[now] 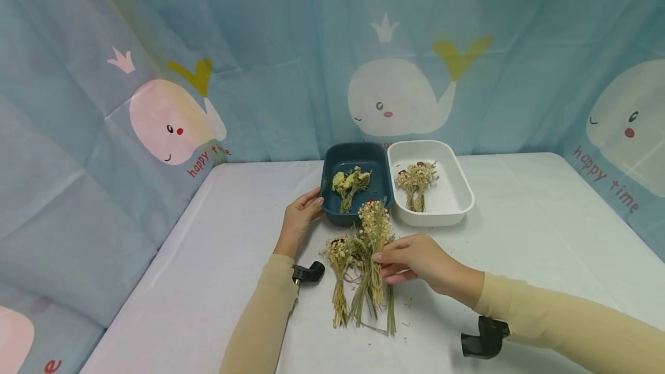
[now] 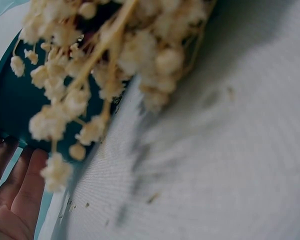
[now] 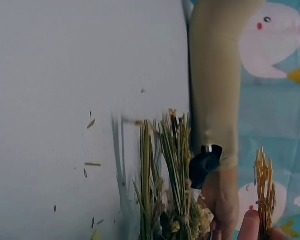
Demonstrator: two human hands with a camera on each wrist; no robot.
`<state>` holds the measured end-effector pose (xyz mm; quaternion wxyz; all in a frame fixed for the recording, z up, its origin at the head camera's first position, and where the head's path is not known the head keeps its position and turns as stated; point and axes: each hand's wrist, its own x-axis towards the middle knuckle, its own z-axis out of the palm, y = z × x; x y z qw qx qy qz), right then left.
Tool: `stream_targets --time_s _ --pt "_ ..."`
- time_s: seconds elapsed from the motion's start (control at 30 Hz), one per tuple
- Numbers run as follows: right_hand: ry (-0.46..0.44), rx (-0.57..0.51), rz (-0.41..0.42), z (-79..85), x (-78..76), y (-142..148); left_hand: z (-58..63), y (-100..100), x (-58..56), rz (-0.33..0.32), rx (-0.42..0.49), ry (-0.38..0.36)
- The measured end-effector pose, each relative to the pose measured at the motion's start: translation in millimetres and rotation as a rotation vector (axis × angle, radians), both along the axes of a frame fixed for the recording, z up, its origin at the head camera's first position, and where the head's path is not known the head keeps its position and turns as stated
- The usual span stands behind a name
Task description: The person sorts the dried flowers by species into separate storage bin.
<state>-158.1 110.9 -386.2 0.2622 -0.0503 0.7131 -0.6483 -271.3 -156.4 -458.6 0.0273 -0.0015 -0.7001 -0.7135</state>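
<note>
My right hand (image 1: pixel 423 261) pinches the stems of a dried flower bunch (image 1: pixel 375 221) with cream blossoms, upright above the table. In the right wrist view, its yellow stem ends (image 3: pixel 264 185) rise between thumb and finger. Against the left wall of a dark teal tray (image 1: pixel 337 152), my left hand (image 1: pixel 301 218) rests with its fingers fairly straight. Its fingers (image 2: pixel 27 180) touch the tray in the left wrist view. A greenish-yellow bunch (image 1: pixel 350 186) lies in that tray. Below it, another cream bunch (image 1: pixel 339 281) and some green-stemmed bunches (image 1: pixel 361 299) lie on the table, partly behind the held one.
Beside the teal tray stands a white tray (image 1: pixel 457 189), with cream dried bunches (image 1: pixel 417 180) inside. Stem crumbs (image 3: pixel 92 164) are scattered over the white tablecloth (image 1: pixel 519 218). A blue curtain with printed whales (image 1: pixel 400 97) closes off the back and sides.
</note>
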Motion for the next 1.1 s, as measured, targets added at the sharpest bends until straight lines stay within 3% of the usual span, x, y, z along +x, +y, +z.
stream_targets --time_s 0.4,0.83,1.1 --pt "0.019 0.000 0.001 0.7 -6.8 14 -0.6 0 0.8 -0.019 -0.005 0.004" --pt "0.043 0.041 -0.028 8.5 -27.7 30 1.4 0 -1.8 -0.023 -0.015 0.010" --pt "0.021 -0.025 -0.066 9.5 -39.9 39 -0.4 0 0.3 -0.009 -0.010 0.007"
